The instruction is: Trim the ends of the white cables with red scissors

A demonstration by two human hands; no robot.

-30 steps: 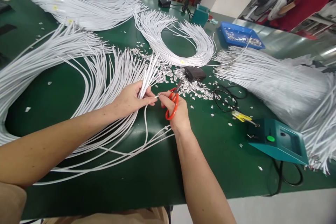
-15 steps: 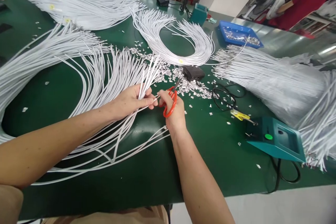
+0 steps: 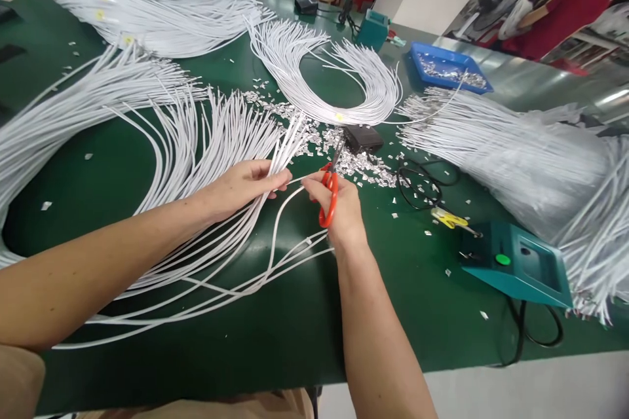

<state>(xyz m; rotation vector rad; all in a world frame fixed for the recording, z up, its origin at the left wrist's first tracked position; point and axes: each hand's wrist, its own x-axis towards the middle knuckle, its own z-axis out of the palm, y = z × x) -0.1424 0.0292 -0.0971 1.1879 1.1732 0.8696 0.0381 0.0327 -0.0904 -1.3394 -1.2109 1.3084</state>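
Green tabletop (image 3: 393,340) beneath my forearms. One white cable (image 3: 276,226) arcs up to my right hand (image 3: 346,209), thumb and forefinger pinching near its end, red-handled scissors (image 3: 335,203) hooked on that hand. My left hand (image 3: 240,186) closes around a white bundle (image 3: 289,144). Cable probably light, springy, slightly slippery; best gripped close to the tip. Beyond: silvery bits (image 3: 363,162), then a blue tray (image 3: 417,60).

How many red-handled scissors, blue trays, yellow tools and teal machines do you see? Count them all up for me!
Red-handled scissors: 1
Blue tray: 1
Yellow tool: 1
Teal machines: 2
Total: 5
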